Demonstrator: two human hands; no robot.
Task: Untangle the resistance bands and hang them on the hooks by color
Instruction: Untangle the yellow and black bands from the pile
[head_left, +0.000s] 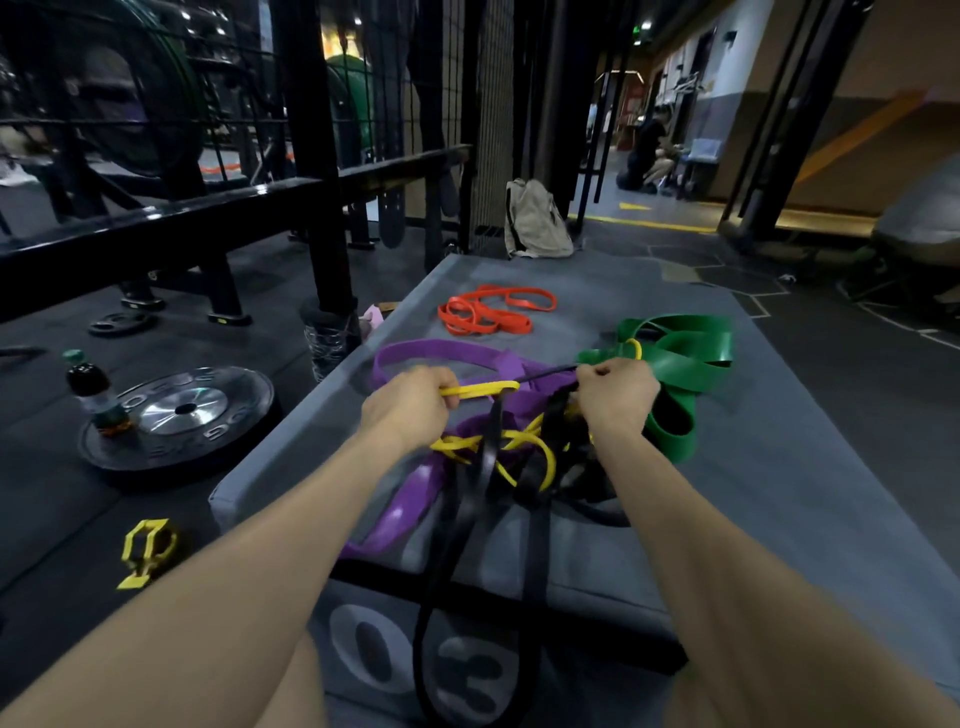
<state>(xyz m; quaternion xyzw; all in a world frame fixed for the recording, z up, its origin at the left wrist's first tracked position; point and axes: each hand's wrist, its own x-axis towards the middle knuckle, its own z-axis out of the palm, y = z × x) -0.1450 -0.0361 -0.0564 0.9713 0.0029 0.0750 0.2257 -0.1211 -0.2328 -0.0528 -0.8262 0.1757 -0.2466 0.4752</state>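
A tangle of resistance bands lies on a grey padded box (727, 467). My left hand (410, 405) grips a loop of the thin yellow band (483, 388) and lifts it off the pile. My right hand (618, 395) is closed on a thin black band (545, 373) stretched between the hands. Wide purple bands (431, 356), black bands (467, 519) and more yellow loops are knotted together under the hands. Green bands (691, 358) lie to the right, touching the tangle. Red bands (488, 312) lie apart, farther back. No hooks are in view.
A black rack frame (322, 197) stands at the left. On the floor left of the box are a weight plate (176, 415) with a bottle (93, 389) on it and a yellow clip (148, 551). A beige backpack (535, 221) leans behind the box.
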